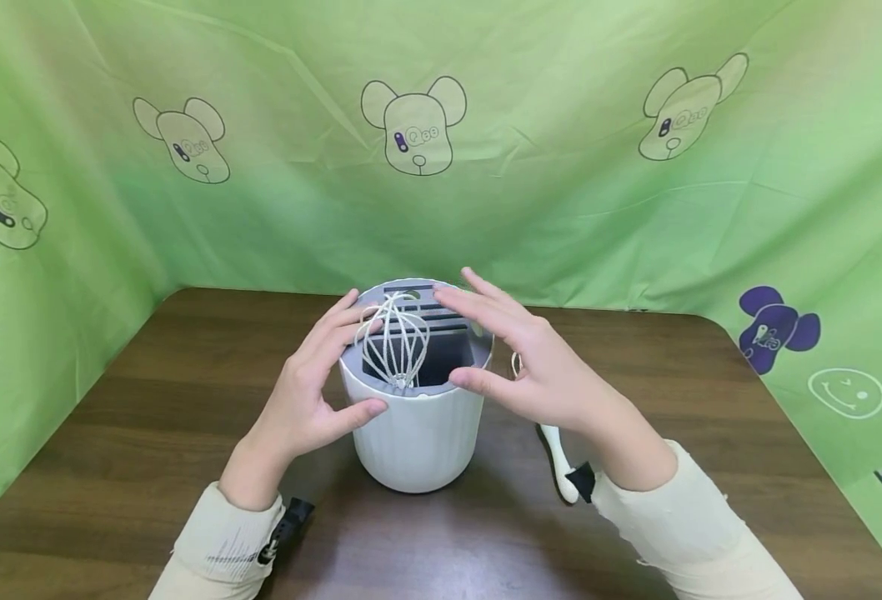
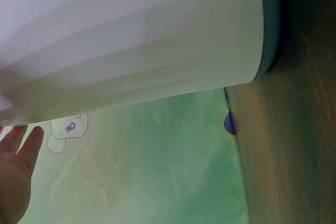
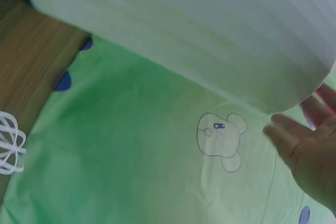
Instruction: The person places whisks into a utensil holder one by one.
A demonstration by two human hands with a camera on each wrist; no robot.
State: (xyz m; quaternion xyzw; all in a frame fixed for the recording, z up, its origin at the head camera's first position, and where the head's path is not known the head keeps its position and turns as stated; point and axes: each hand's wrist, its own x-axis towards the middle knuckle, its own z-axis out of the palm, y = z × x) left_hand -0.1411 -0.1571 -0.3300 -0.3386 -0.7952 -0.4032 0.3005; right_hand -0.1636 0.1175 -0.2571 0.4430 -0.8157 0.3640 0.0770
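Note:
A white utensil holder (image 1: 417, 442) with a grey slotted top (image 1: 426, 310) stands upright on the table. Out of its larger opening rises a white whisk (image 1: 398, 346), wire head up; its handle is hidden inside. My left hand (image 1: 309, 379) is at the holder's left side, fingers extended along the rim by the wires and thumb in front. Whether it touches the wall, I cannot tell. On the opposite side my right hand (image 1: 534, 358) is spread, its fingers over the rim's right part and thumb near the front edge. Nothing is gripped in either hand.
Right of the holder lies another whisk-like utensil, its white handle (image 1: 558, 467) on the brown table (image 1: 208, 392) and its wire head (image 3: 8, 142) partly hidden behind my right hand in the head view. Green printed cloth (image 1: 298, 208) hangs around the back and sides.

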